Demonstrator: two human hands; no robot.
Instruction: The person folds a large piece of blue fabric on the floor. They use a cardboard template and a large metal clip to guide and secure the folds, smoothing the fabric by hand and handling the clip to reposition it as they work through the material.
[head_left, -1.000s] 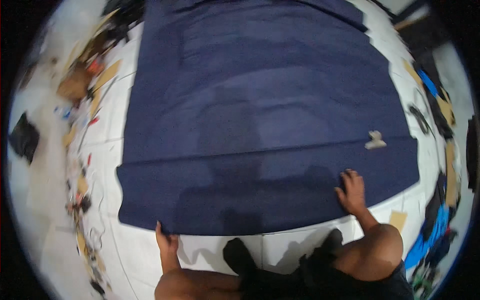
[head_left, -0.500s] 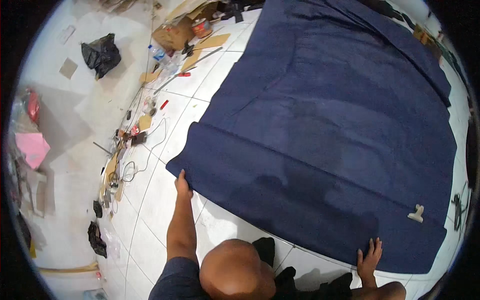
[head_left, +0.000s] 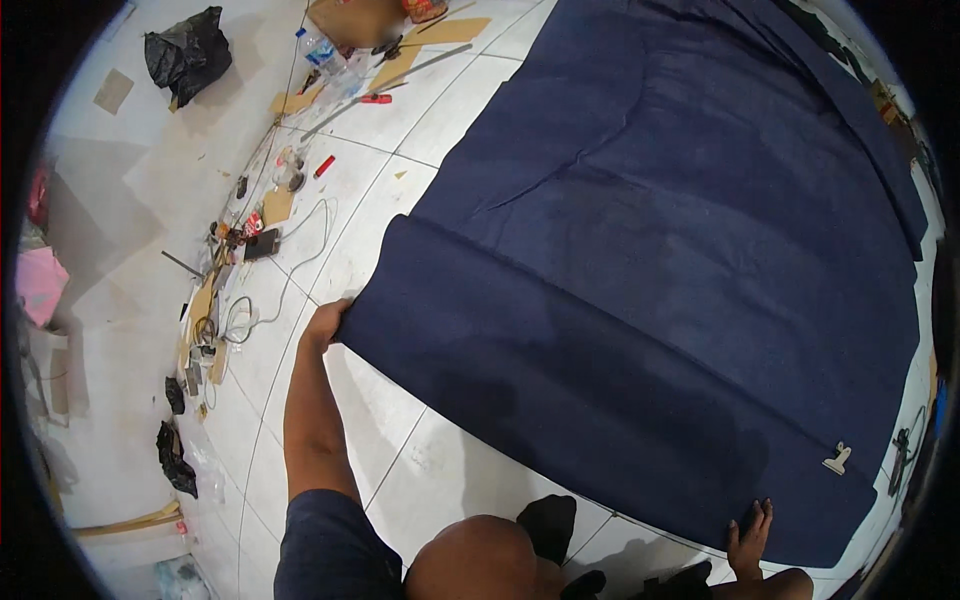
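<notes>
A large navy blue cloth (head_left: 680,260) lies spread over the tiled floor, its near edge folded over into a wide band (head_left: 560,370). At the left end of that band, my left hand (head_left: 326,322) is closed on the cloth's corner, with some fingers hidden at the edge. Near the right end, my right hand (head_left: 750,540) rests on the near edge, fingers apart and lying on the fabric. A pale metal bulldog clip (head_left: 837,459) sits on the cloth beyond my right hand, by the fold line.
White floor tiles (head_left: 400,440) show along the near and left sides. Cables (head_left: 240,318), a phone (head_left: 262,244), cardboard scraps and a plastic bottle (head_left: 318,50) litter the wall's foot at left. A black plastic bag (head_left: 188,55) is at upper left.
My left hand has moved outward to the left at the cloth's corner, and the folded band's near edge looks straighter. My right hand stays on the near edge. The view has shifted somewhat.
</notes>
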